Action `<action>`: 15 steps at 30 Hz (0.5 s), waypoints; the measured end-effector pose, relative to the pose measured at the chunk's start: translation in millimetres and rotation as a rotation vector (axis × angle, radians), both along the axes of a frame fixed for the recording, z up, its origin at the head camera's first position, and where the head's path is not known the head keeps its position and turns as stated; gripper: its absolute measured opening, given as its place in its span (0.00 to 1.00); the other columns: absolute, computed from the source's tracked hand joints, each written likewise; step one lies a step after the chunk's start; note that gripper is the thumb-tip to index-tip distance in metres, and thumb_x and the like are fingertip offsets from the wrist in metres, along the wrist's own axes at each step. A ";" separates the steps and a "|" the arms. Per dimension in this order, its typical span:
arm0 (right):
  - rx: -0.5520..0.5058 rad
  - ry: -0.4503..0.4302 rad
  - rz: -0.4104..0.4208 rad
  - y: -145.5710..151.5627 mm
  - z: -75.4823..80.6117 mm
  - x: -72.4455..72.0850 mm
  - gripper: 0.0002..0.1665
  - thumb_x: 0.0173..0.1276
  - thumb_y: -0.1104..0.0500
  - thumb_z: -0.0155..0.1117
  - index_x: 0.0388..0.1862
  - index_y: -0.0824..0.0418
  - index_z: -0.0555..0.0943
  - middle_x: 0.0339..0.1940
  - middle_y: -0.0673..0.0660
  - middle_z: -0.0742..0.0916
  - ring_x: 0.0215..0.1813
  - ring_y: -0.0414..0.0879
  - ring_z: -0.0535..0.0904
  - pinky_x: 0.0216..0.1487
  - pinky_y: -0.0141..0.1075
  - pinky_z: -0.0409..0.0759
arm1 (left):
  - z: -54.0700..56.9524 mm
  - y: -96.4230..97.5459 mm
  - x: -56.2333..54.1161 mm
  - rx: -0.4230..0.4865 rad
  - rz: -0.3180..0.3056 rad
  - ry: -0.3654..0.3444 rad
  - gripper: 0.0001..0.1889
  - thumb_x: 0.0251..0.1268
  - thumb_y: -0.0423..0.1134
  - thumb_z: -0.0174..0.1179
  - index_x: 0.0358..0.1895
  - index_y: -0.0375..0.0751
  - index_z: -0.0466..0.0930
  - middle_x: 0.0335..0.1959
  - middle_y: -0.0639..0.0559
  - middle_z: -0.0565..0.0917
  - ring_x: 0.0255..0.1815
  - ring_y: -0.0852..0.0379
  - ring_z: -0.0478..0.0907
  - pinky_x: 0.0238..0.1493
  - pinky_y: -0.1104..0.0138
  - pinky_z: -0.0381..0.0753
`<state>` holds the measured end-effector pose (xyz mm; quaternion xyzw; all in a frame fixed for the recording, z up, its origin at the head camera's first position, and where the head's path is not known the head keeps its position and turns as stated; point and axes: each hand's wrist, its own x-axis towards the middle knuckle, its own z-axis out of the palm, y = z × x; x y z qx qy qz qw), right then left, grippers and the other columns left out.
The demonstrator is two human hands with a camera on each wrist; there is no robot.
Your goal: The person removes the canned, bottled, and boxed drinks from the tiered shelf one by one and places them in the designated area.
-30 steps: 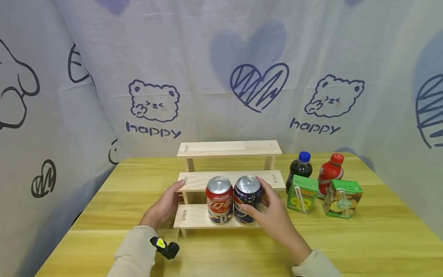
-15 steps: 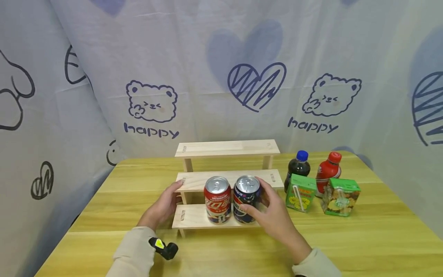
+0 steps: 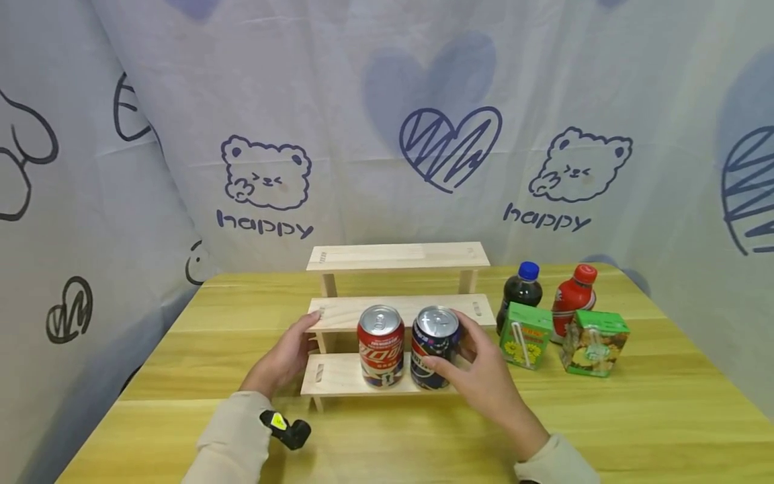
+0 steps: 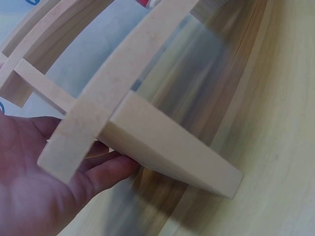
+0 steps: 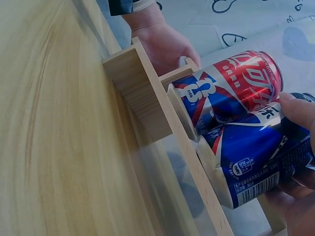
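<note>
A three-tier wooden display rack [image 3: 338,376] stands on the table. On its lowest tier are two upright soda cans: a red Coca-Cola can [image 3: 381,349] and, right of it, a dark blue Pepsi can [image 3: 428,359]. My right hand [image 3: 486,380] grips the Pepsi can from the right, thumb at its front; its far fingers are partly hidden. In the right wrist view, the Pepsi can [image 5: 261,152] rests close beside the Coca-Cola can [image 5: 236,83]. My left hand [image 3: 283,357] holds the rack's left end, thumb at the middle tier; in the left wrist view, its fingers [image 4: 110,173] bend behind a leg.
Right of the rack stand a dark cola bottle with a blue cap [image 3: 521,292], a red bottle [image 3: 574,296] and two green drink cartons, one with yellow flowers [image 3: 527,336] and one with brownish print [image 3: 595,343]. A printed curtain [image 3: 363,134] hangs behind the table.
The Pepsi can has shifted slightly right with my right hand, and the gap to the Coca-Cola can is wider. My left hand stays at the rack's left end.
</note>
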<state>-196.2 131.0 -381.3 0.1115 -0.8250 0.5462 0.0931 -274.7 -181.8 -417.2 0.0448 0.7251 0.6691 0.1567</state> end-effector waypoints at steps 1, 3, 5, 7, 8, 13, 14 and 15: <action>-0.004 0.001 -0.002 0.4 0.0 0.3 0.50 0.51 0.46 0.74 0.70 0.54 0.62 0.64 0.60 0.74 0.64 0.56 0.72 0.60 0.46 0.73 | -0.9 -0.4 -1.1 0.002 0.001 -0.002 0.41 0.65 0.68 0.36 0.73 0.45 0.43 0.69 0.34 0.55 0.68 0.35 0.57 0.66 0.47 0.61; -0.005 0.002 -0.008 1.1 0.2 0.5 0.50 0.50 0.46 0.75 0.70 0.54 0.62 0.65 0.59 0.74 0.64 0.56 0.72 0.60 0.46 0.73 | -4.2 -1.3 -3.8 0.012 0.009 -0.002 0.41 0.65 0.68 0.37 0.73 0.45 0.44 0.68 0.34 0.56 0.68 0.35 0.57 0.66 0.46 0.61; 0.000 0.004 -0.018 1.7 0.6 1.2 0.50 0.50 0.46 0.75 0.70 0.54 0.63 0.65 0.59 0.74 0.64 0.56 0.72 0.59 0.46 0.73 | -6.6 -1.8 -5.7 0.021 0.025 -0.016 0.40 0.65 0.68 0.38 0.73 0.47 0.46 0.68 0.36 0.57 0.68 0.36 0.58 0.66 0.46 0.61; 0.009 0.007 -0.030 2.5 1.4 2.8 0.49 0.49 0.47 0.75 0.69 0.54 0.64 0.64 0.59 0.75 0.63 0.56 0.73 0.59 0.45 0.74 | -7.8 -2.0 -6.8 0.032 0.042 -0.031 0.38 0.66 0.67 0.38 0.72 0.50 0.48 0.68 0.39 0.59 0.68 0.38 0.59 0.66 0.47 0.61; 0.016 0.007 -0.037 3.0 2.0 3.6 0.49 0.49 0.46 0.76 0.69 0.53 0.64 0.64 0.58 0.75 0.63 0.56 0.73 0.58 0.45 0.74 | -8.4 -2.1 -7.2 0.032 0.047 -0.035 0.37 0.66 0.66 0.38 0.72 0.50 0.48 0.68 0.40 0.60 0.68 0.38 0.59 0.66 0.47 0.61; 0.024 0.001 -0.064 6.2 5.3 8.6 0.48 0.48 0.46 0.76 0.68 0.53 0.66 0.61 0.57 0.77 0.60 0.54 0.75 0.56 0.43 0.77 | -5.1 -0.7 -5.1 0.015 0.022 -0.014 0.39 0.66 0.66 0.37 0.73 0.47 0.46 0.68 0.37 0.58 0.68 0.37 0.59 0.66 0.47 0.61; 0.023 0.000 -0.069 6.9 5.8 9.5 0.48 0.48 0.46 0.76 0.67 0.53 0.66 0.61 0.57 0.77 0.59 0.53 0.75 0.56 0.43 0.77 | -3.7 -0.2 -4.0 0.012 0.015 -0.009 0.40 0.66 0.67 0.37 0.73 0.46 0.46 0.68 0.36 0.58 0.68 0.37 0.58 0.66 0.47 0.61; 0.024 -0.002 -0.074 7.6 6.2 10.3 0.48 0.48 0.46 0.76 0.67 0.53 0.67 0.60 0.58 0.77 0.59 0.53 0.76 0.56 0.42 0.77 | -2.2 0.4 -3.1 0.015 0.012 -0.006 0.40 0.66 0.67 0.37 0.73 0.45 0.45 0.68 0.35 0.57 0.68 0.36 0.58 0.66 0.47 0.61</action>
